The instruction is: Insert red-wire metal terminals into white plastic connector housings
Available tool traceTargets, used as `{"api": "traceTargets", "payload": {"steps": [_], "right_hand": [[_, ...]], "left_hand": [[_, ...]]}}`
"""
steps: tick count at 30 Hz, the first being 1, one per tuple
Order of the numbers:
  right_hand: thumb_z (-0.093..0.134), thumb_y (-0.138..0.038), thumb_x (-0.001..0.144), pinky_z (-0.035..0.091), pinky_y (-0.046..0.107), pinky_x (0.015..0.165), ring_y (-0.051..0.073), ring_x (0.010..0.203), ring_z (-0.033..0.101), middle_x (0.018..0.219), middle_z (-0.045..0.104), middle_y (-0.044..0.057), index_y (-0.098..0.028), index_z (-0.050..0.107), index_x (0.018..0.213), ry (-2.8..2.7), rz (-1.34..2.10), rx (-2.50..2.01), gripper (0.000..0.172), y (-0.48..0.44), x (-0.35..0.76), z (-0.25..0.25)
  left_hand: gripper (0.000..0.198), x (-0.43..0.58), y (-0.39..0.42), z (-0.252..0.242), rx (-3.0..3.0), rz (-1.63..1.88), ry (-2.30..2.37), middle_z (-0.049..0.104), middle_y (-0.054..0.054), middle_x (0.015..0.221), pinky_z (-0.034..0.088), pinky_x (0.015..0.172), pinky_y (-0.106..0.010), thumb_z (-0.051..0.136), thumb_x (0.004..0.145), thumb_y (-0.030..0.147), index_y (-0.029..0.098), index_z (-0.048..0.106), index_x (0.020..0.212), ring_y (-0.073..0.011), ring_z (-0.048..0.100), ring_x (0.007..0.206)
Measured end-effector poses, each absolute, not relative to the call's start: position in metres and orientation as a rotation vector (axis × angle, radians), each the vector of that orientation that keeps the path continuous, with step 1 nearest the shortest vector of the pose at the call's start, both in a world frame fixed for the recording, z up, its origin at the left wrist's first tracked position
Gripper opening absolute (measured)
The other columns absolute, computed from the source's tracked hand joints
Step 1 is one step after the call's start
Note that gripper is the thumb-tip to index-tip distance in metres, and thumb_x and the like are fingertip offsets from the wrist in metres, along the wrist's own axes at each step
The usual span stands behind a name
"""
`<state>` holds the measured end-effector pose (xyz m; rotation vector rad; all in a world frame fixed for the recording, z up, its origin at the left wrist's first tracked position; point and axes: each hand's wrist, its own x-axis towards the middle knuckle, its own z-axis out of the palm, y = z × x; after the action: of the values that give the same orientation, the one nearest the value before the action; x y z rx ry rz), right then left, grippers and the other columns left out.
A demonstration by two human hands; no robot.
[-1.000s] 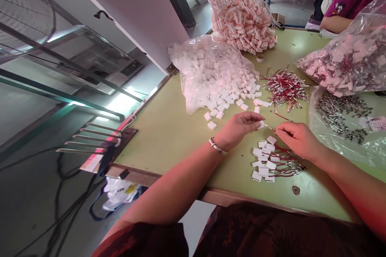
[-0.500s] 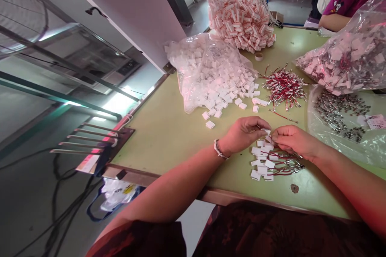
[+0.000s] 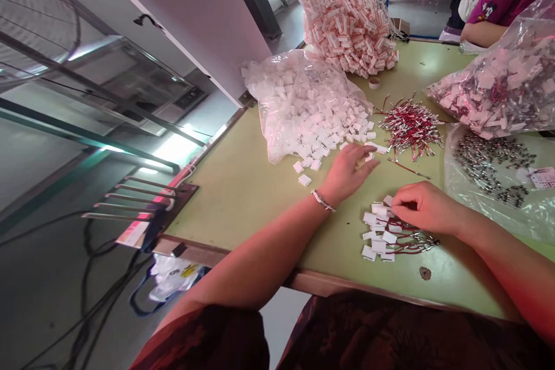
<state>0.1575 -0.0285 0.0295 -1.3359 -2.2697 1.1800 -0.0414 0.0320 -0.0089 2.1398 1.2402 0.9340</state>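
Note:
My left hand (image 3: 349,172) hovers over the green table, its fingers apart around a small white piece near the front of the loose white plastic pieces (image 3: 314,150). Nothing is visibly gripped in it. Fingers curled together, my right hand (image 3: 414,206) rests at the top of a cluster of white housings (image 3: 378,237) with red wires; what its fingertips hold is hidden. Beyond the hands lies a heap of red wires with metal ends (image 3: 411,127), with one single red wire (image 3: 410,169) in front of it.
A clear bag of white pieces (image 3: 299,92) lies behind my left hand, a tall pile of pinkish-white parts (image 3: 351,23) at the back. Metal terminals (image 3: 485,167) on plastic and another full bag (image 3: 507,81) are at right. A person's arm (image 3: 483,33) rests at the back right.
My left hand has left the right fingertips and moved up and left toward the loose white pieces, its fingers opening. My right hand has stayed near the cluster, its fingers more curled.

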Motion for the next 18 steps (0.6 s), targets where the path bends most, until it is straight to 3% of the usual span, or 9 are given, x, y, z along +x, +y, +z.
{"api": "traceTargets", "payload": {"steps": [3, 8, 12, 18], "right_hand": [[0.051, -0.026, 0.086, 0.039, 0.026, 0.063, 0.011, 0.062, 0.053, 0.075, 0.062, 0.000, -0.020, 0.068, 0.071, -2.297, 0.878, -1.340, 0.023, -0.019, 0.164, 0.028], [0.048, -0.029, 0.090, 0.036, 0.030, 0.060, 0.019, 0.076, 0.058, 0.097, 0.063, 0.008, -0.019, 0.067, 0.094, -2.308, 0.124, -1.818, 0.022, 0.006, 0.176, 0.004], [0.044, -0.024, 0.092, 0.037, 0.032, 0.062, 0.023, 0.086, 0.060, 0.097, 0.063, 0.009, -0.017, 0.063, 0.091, -2.461, 0.036, -1.885, 0.020, 0.009, 0.174, -0.004], [0.043, -0.022, 0.091, 0.034, 0.032, 0.058, 0.021, 0.073, 0.059, 0.091, 0.065, 0.009, -0.018, 0.058, 0.088, -2.388, 0.168, -1.898, 0.016, -0.001, 0.178, 0.005]], "left_hand": [[0.026, -0.041, 0.045, -0.018, 2.502, 0.746, 1.376, 0.059, -0.016, 0.118, 0.043, 0.097, -0.045, 0.047, 0.091, 0.019, 0.014, 0.066, 0.109, -0.0265, 0.051, 0.110], [0.029, -0.042, 0.043, -0.022, 2.598, 0.395, 1.439, 0.059, -0.014, 0.109, 0.047, 0.087, -0.038, 0.040, 0.089, 0.010, 0.013, 0.067, 0.098, -0.0248, 0.055, 0.100], [0.022, -0.051, 0.037, -0.014, 2.434, 0.440, 1.463, 0.056, -0.010, 0.102, 0.049, 0.080, -0.035, 0.049, 0.088, 0.018, 0.015, 0.065, 0.102, -0.0214, 0.058, 0.087], [0.018, -0.058, 0.031, -0.009, 2.253, 0.598, 1.403, 0.060, -0.007, 0.092, 0.048, 0.080, -0.036, 0.065, 0.078, 0.024, 0.016, 0.062, 0.094, -0.0207, 0.058, 0.084]]}}
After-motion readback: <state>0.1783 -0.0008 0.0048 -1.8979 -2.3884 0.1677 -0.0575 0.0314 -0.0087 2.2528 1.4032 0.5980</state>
